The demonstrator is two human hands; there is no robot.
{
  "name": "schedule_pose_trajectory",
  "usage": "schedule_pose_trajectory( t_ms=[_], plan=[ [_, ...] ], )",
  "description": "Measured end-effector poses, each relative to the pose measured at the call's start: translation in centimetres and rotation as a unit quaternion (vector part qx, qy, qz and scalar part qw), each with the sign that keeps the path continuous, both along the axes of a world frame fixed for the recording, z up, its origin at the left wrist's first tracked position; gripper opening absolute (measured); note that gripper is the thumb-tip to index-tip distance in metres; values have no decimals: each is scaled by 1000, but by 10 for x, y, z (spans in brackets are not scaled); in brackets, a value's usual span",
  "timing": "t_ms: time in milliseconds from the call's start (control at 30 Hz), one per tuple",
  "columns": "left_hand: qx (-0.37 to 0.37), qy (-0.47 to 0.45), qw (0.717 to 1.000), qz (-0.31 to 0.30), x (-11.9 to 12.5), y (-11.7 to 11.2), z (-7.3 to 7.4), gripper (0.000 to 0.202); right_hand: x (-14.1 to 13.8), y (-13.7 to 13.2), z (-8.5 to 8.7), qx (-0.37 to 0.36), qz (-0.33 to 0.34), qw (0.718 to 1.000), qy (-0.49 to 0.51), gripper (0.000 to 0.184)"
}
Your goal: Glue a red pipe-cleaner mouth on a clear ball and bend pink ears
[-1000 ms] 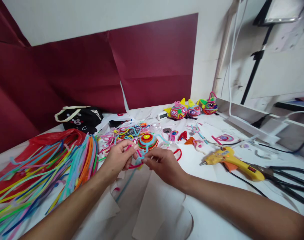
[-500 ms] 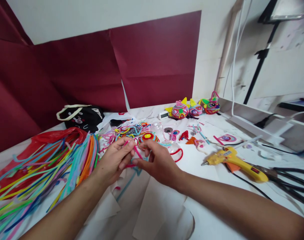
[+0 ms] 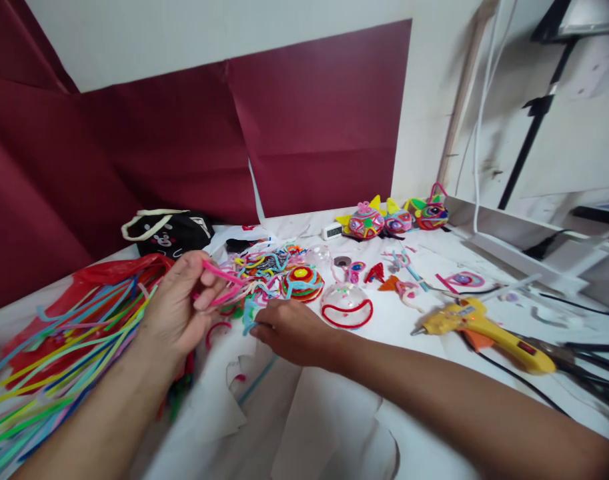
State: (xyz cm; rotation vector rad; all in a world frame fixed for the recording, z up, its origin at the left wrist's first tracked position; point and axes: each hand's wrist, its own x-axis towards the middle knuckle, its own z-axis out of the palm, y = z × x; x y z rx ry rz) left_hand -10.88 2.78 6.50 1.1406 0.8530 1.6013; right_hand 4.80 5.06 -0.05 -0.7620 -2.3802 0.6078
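Observation:
My left hand (image 3: 181, 303) is raised at centre-left, its thumb and fingers closed on a bent pink pipe cleaner (image 3: 224, 275). Lower and to the right is my right hand (image 3: 291, 330), palm down with curled fingers. Its fingertips pinch a light-blue pipe cleaner piece (image 3: 249, 319), though the grip itself is partly hidden. Just beyond the right hand sits a round coil of red, yellow and teal pipe cleaners (image 3: 302, 283). Beside it stands a clear plastic ball (image 3: 347, 298) with a red pipe cleaner loop (image 3: 348, 325) on its near side.
Loose pipe cleaners (image 3: 79, 360) cover a red plastic bag at left. A black bag (image 3: 174, 233) stands behind. Decorated balls (image 3: 367, 221) and a small timer (image 3: 331, 231) line the back. A yellow glue gun (image 3: 484, 330) with its cord and black-handled tools lies at right.
My hands have parted. The left moved left and up with the pink pipe cleaner; the right let go of it and dropped slightly left to the light-blue piece. The view shifted a little.

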Motion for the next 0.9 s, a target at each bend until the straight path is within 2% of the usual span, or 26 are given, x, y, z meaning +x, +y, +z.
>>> schedule_pose_trajectory(
  t_ms=[67,100,167,200,300,433,500,567,667,733,900],
  plan=[
    [12,21,1000,20,0,0,5,17,-9,6,5,-8,14,1000,6,16],
    [11,37,999,25,0,-1,6,13,-11,10,8,-16,21,999,18,20],
    [0,71,997,27,3,-3,8,9,-12,16,13,-44,31,997,57,25],
    [-6,87,996,22,5,-4,8,10,-10,18,15,-67,28,994,79,21],
    [-22,125,992,8,12,-10,8,16,8,19,18,-154,1,981,120,10],
    [-28,154,988,5,23,-12,3,20,41,7,23,-253,-38,952,167,19],
    [-25,175,984,1,30,-12,-3,21,56,-2,26,-296,-61,924,233,21],
    [-15,215,977,-11,39,-11,-10,19,68,-11,29,-286,-78,912,283,21],
    [11,292,955,-49,56,-12,-20,19,83,-21,26,-191,-92,932,293,17],
    [19,314,947,-72,69,-14,-25,21,92,-26,21,-156,-92,943,279,15],
    [-37,234,962,-132,90,-16,-32,28,116,-37,12,-180,-117,940,266,21]
  ],
)
